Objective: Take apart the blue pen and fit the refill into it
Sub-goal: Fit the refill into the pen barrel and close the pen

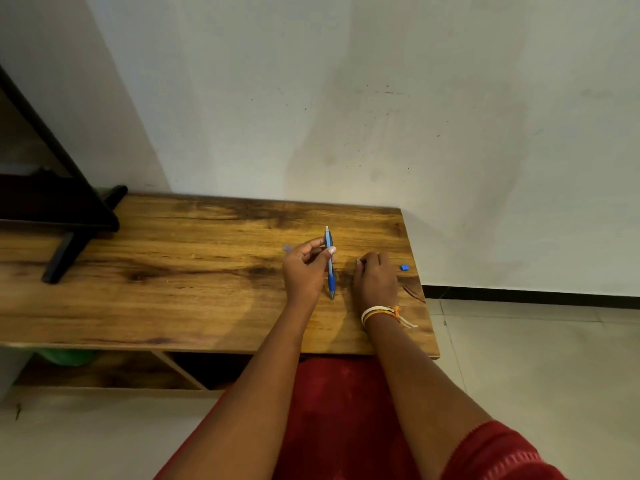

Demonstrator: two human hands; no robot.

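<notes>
Pen: we hold the slim blue-and-clear plastic pen (329, 263) nearly upright, tip resting on the wooden counter (173, 271).
Left hand (304, 268): our thumb and fingers pinch the pen's upper barrel.
Right hand (375, 277): we rest it on the counter just beside the pen, fingers curled; we cannot tell whether it holds anything.
Small blue piece (404, 267): lies right of our right hand.
</notes>
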